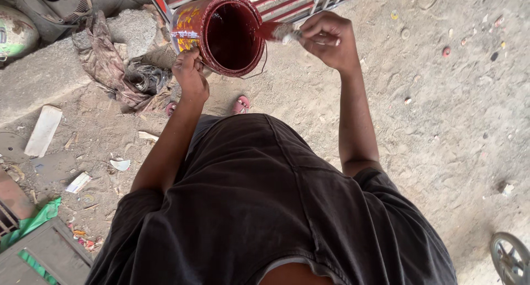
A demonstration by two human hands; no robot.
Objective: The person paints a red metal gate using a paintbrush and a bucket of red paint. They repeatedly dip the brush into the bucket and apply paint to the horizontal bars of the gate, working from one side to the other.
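**Brush at the rim of the red tin**

While a grey rag (113, 70) lies crumpled at far left, the paint tin (221, 34) is gripped at its lower edge by the closed left hand (190, 75), raised above sandy ground (452, 125). A paintbrush (281, 32) is clamped in the right hand (328, 39), bristles laid over the tin's rim.

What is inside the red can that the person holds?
The paint can, held by the left hand, holds dark red paint. The right hand holds a brush at its rim, bristles red. How deep the paint goes cannot be seen.
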